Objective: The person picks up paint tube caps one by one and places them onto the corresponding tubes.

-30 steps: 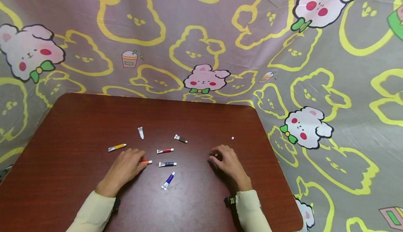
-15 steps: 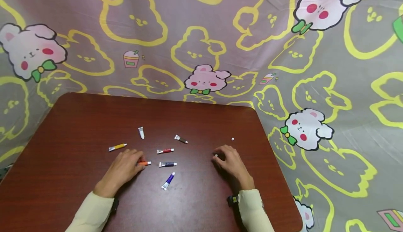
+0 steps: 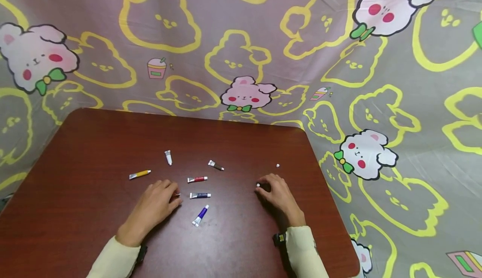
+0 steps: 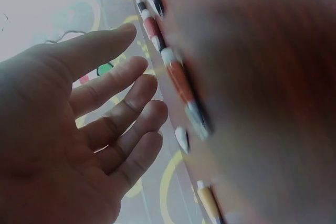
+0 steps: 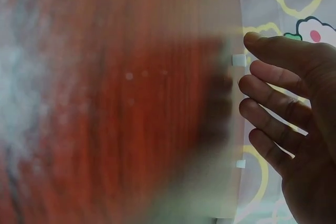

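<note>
My left hand [image 3: 156,202] hovers over an orange paint tube [image 4: 181,83], its fingers spread loosely and apart from the tube in the left wrist view. From the head, that tube is almost fully covered by the hand. Just right of it lie a dark blue paint tube [image 3: 200,195], a red one [image 3: 197,179] and a violet one [image 3: 201,216]. My right hand [image 3: 276,192] is low at the table's right side, fingers relaxed and gently bent. A small white cap [image 3: 258,185] sits by its fingertips; the right wrist view shows this cap [image 5: 239,60] ungripped, near the thumb.
A yellow paint tube [image 3: 139,174], a white one [image 3: 168,158] and a brown one [image 3: 216,165] lie farther back on the dark red-brown table [image 3: 241,244]. Another small white piece [image 3: 278,165] lies beyond my right hand. A patterned cloth [image 3: 188,31] hangs behind the table.
My left hand has shifted slightly right, now covering the orange tube that showed beside its fingers before. My right hand has moved a little right, leaving the nearby white cap more exposed.
</note>
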The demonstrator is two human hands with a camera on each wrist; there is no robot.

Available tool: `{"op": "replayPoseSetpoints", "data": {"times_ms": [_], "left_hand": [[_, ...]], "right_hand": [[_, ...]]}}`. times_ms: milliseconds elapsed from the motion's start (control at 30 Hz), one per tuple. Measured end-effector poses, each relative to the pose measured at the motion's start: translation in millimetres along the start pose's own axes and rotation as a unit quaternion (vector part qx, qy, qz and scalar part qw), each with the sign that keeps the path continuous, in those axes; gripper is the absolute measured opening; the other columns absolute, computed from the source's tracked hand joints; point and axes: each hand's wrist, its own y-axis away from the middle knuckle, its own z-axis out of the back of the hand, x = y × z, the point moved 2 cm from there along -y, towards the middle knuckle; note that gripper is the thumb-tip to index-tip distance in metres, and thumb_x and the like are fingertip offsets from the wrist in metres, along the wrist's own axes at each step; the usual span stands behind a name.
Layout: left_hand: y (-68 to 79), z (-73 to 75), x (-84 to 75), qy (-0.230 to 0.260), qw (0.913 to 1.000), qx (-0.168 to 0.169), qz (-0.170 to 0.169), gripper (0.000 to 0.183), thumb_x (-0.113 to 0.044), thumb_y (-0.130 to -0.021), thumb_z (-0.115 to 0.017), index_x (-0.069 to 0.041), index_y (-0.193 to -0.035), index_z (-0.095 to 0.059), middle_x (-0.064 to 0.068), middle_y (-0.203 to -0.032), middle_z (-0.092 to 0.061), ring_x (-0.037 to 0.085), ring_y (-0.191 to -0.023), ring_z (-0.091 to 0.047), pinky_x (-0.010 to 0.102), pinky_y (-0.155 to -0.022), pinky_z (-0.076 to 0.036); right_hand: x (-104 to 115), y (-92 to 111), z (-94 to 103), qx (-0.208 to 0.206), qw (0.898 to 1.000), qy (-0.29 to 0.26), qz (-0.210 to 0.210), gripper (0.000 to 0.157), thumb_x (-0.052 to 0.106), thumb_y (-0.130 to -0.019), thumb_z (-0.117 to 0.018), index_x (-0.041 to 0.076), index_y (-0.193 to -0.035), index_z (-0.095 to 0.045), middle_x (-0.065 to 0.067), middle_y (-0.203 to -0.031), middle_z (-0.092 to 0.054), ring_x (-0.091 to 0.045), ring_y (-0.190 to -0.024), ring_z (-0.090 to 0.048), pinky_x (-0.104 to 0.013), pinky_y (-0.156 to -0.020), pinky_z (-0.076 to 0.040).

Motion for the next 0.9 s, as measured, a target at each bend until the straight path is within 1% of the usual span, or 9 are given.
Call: {"op": "replayPoseSetpoints", "data": {"times_ms": [133, 367, 500, 667, 900], "left_hand": [[1.5, -5.0, -9.3, 0.01, 0.9999, -0.001, -0.009, 0.022, -0.019, -0.086, -0.091, -0.013, -0.095, -0.072, 0.003, -0.092, -0.069, 0.027, -0.089, -0.064, 0.05, -0.08, -0.051], [3.3, -9.0, -22.2, 0.014, 0.9999, 0.009, 0.001, 0.021, -0.02, -0.087, -0.09, -0.014, -0.094, -0.072, 0.002, -0.092, -0.069, 0.024, -0.089, -0.063, 0.048, -0.082, -0.05], [4.4, -12.2, -28.9, 0.015, 0.9997, 0.018, 0.003, 0.021, -0.024, -0.088, -0.09, -0.015, -0.092, -0.071, 0.003, -0.094, -0.072, 0.026, -0.091, -0.065, 0.049, -0.084, -0.052], [5.2, -16.7, -35.7, 0.023, 0.9992, 0.032, 0.005, 0.024, -0.03, -0.088, -0.089, -0.016, -0.09, -0.069, 0.003, -0.094, -0.072, 0.025, -0.092, -0.066, 0.049, -0.086, -0.053], [5.8, -20.5, -40.9, 0.023, 0.9995, 0.014, -0.014, 0.032, -0.034, -0.084, -0.092, -0.017, -0.085, -0.065, 0.002, -0.087, -0.067, 0.028, -0.091, -0.066, 0.048, -0.086, -0.053]], "right_hand": [[0, -1, 0.2, -0.001, 1.0, 0.013, 0.002, 0.028, 0.026, -0.091, -0.089, 0.011, -0.113, -0.08, -0.004, -0.109, -0.077, -0.029, -0.109, -0.071, -0.055, -0.1, -0.053], [0, 0, 0.1, 0.001, 1.0, 0.026, -0.003, 0.027, 0.023, -0.09, -0.09, 0.01, -0.111, -0.08, -0.005, -0.107, -0.076, -0.029, -0.107, -0.07, -0.055, -0.101, -0.052], [1, 0, 0.4, 0.001, 0.999, 0.033, -0.003, 0.023, 0.022, -0.091, -0.089, 0.01, -0.109, -0.079, -0.004, -0.104, -0.075, -0.028, -0.104, -0.069, -0.053, -0.097, -0.053], [2, -1, 0.8, -0.002, 0.999, 0.037, 0.013, 0.019, 0.019, -0.091, -0.089, 0.01, -0.105, -0.079, -0.004, -0.101, -0.074, -0.028, -0.099, -0.068, -0.052, -0.092, -0.052], [0, -3, -1.2, -0.004, 0.999, 0.043, 0.031, 0.015, 0.018, -0.091, -0.087, 0.011, -0.101, -0.079, -0.004, -0.099, -0.074, -0.028, -0.098, -0.068, -0.052, -0.093, -0.052]]}}
